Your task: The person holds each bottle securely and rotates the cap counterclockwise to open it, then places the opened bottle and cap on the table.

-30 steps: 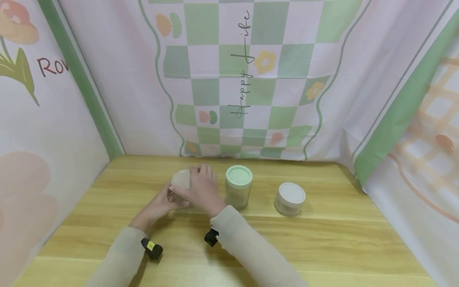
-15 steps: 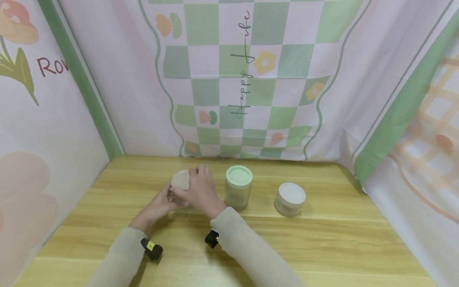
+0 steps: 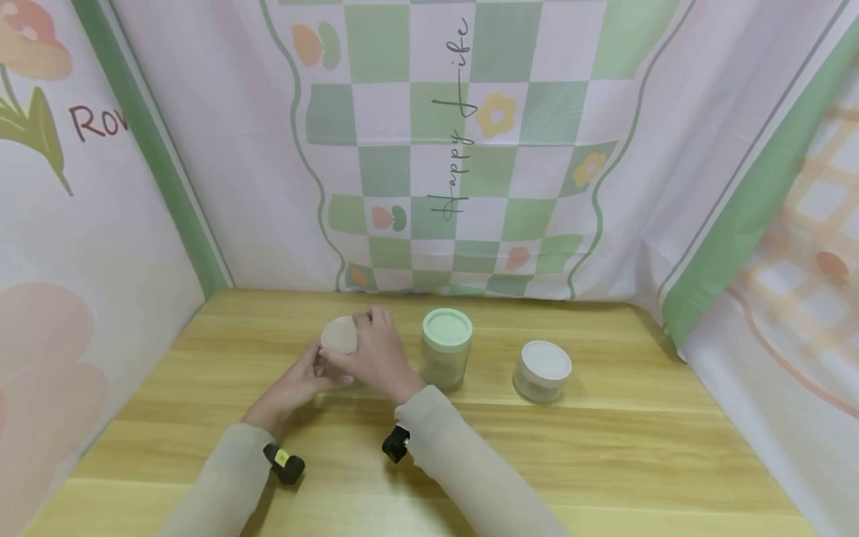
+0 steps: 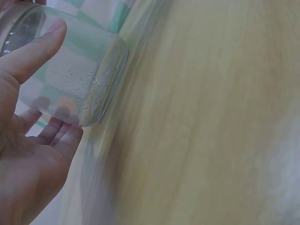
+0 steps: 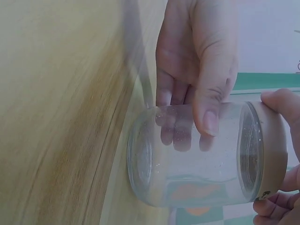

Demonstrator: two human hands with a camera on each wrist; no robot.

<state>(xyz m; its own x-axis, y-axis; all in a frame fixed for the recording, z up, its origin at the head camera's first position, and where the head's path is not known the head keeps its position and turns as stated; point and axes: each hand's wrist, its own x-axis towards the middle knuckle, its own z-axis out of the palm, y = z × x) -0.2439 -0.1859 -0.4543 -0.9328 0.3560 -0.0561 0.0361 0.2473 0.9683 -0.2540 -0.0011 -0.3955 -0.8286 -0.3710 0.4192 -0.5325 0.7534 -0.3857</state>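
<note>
A clear glass jar (image 5: 206, 164) with a beige lid (image 3: 338, 336) stands at the left of the table in the head view. My left hand (image 3: 294, 386) holds the jar's body, thumb on one side and fingers behind the glass, as the left wrist view shows. On top, my right hand (image 3: 379, 354) grips the lid's rim between thumb and fingers. The lid sits on the jar's mouth. Small specks dot the glass (image 4: 77, 79), and no contents show inside.
A taller jar with a mint green lid (image 3: 447, 330) stands just right of my right hand. Farther right is a short jar with a white lid (image 3: 546, 361). Behind the wooden table (image 3: 604, 447) hangs a checked curtain (image 3: 439, 171).
Almost nothing differs. Both hands keep their hold on the jar and lid, and the right fingers have shifted only very slightly.
</note>
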